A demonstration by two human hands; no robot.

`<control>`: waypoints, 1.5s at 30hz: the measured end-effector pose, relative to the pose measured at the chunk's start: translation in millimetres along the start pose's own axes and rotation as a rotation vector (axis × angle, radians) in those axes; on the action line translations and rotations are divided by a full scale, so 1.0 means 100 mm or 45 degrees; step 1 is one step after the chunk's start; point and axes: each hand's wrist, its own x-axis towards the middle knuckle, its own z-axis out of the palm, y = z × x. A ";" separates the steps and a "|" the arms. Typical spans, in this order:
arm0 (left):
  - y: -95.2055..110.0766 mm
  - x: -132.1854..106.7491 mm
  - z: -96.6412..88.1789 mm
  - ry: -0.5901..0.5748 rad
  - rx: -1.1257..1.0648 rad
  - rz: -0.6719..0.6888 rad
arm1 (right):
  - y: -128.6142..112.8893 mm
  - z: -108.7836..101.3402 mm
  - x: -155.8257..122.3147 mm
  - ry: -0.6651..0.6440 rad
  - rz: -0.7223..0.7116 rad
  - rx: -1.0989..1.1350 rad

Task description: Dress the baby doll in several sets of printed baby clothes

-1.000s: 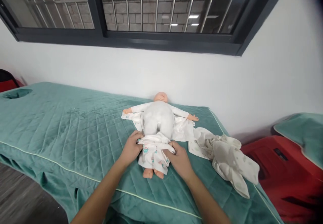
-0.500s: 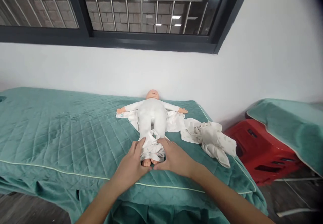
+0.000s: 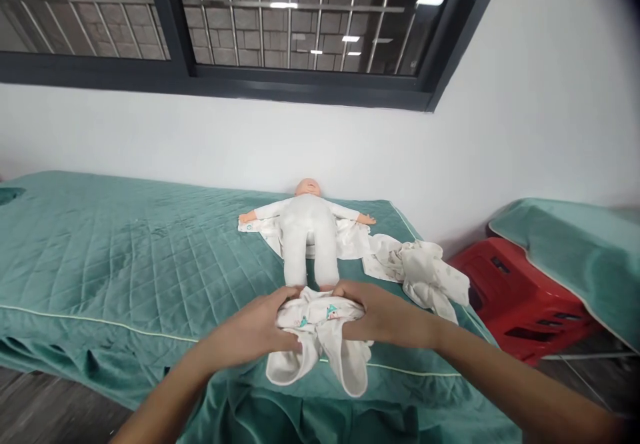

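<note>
A pair of white baby pants (image 3: 325, 317) with small coloured prints hangs bunched between my hands, its two legs drooping over the bed's front edge. My left hand (image 3: 270, 324) grips the waist on one side, and my right hand (image 3: 370, 314) grips the other. Just beyond, a baby doll (image 3: 307, 221) with a white cloth body lies on its back, arms spread and legs bare of the pants. Its feet are mostly hidden behind my hands and the pants. Under the doll's arms and back lies an open white printed top (image 3: 353, 241).
A crumpled heap of white cloth (image 3: 425, 274) lies to the right of the doll on the green quilted bed (image 3: 125, 251). Red plastic stools (image 3: 530, 297) stand past the bed's right end, partly under another green cover (image 3: 580, 244). A barred window (image 3: 300, 24) is above.
The pants have come off the doll's lower legs and moved toward me, held in both hands. The doll's legs now show apart. The view has shifted slightly.
</note>
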 end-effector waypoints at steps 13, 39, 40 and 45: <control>1.12 -0.13 -1.15 0.146 0.525 0.506 | -1.21 -0.80 0.32 -0.439 -0.241 -0.165; 0.85 -0.33 -1.32 0.629 0.484 0.449 | -1.25 -0.93 0.06 -0.109 -0.201 -0.194; 0.89 -0.30 -1.29 0.800 0.432 0.479 | -1.29 -0.85 0.11 -0.078 -0.289 -0.150; 1.06 -0.13 -1.16 1.366 0.069 0.966 | -1.52 -0.50 0.48 0.097 -0.771 -0.199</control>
